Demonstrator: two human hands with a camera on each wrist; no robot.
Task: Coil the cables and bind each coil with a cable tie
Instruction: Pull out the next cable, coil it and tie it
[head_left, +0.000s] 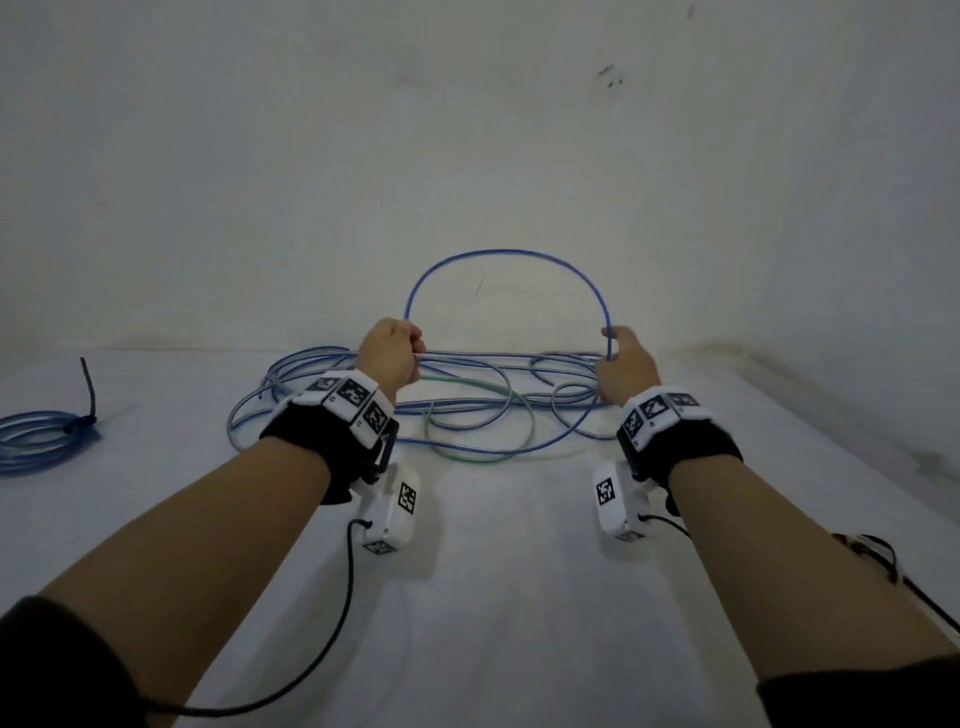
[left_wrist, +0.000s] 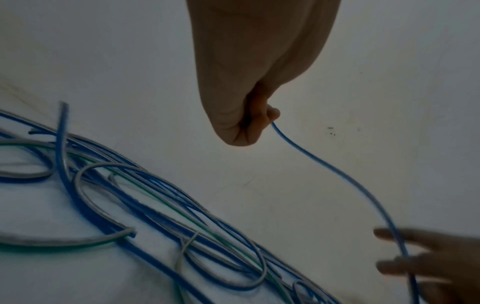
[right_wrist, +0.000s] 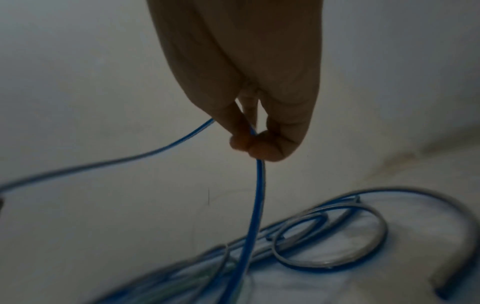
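- White tabletop (head_left: 493, 597) and wall are filling the head view: a bound coil (head_left: 36, 436) with its cable tie (head_left: 89, 392) is lying far left, so one looks finished, while a loose pile (head_left: 415, 405) is waiting.
- Left wrist view: the left hand (left_wrist: 249, 115) is pinching the blue cable (left_wrist: 337, 172); its end is hidden inside the fist.
- Right wrist view: the right hand (right_wrist: 259, 142) is pinching the same cable, forming a first loop; blur is hiding which strand is which.
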